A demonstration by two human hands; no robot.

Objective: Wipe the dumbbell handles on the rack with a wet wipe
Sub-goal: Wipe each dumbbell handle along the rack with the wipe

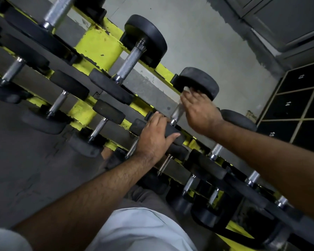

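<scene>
A yellow rack holds rows of black rubber dumbbells with steel handles. My right hand is wrapped over the upper part of one steel handle, with a white wet wipe showing at my fingertips against the dumbbell's far black head. My left hand grips the near black head of the same dumbbell, thumb on its front face. Most of the wipe is hidden under my right hand.
Another dumbbell lies just left on the top tier, and more fill the lower tiers. Dark numbered lockers stand at the right. A grey wall runs behind the rack. My light shorts fill the bottom of the view.
</scene>
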